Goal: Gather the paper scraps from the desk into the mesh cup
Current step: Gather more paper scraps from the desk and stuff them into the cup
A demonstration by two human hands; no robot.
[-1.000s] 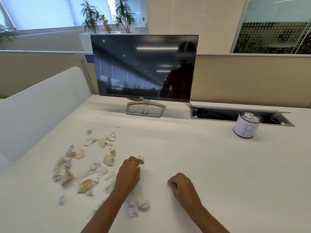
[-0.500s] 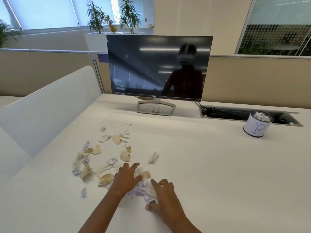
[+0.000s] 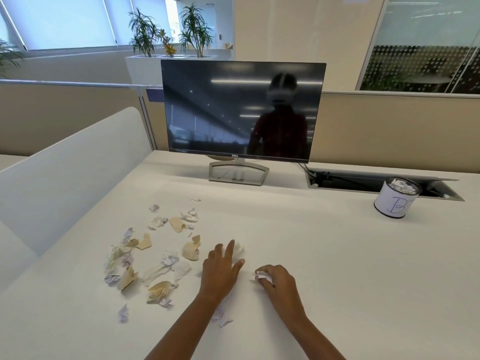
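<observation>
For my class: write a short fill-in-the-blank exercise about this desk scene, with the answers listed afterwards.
1. The right hand is closed on a ____ paper scrap.
2. The mesh cup is marked with the letter ____.
3. Most paper scraps lie to the ____ of the left hand.

Answers: white; B; left

beige partitions [image 3: 389, 126] | bright windows [image 3: 65, 22] | potted plants [image 3: 168, 35]

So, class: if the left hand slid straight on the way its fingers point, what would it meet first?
The left hand points away and slightly right, and a white paper scrap lies right at its fingertips. That scrap comes first; beyond it the desk looks bare.
</observation>
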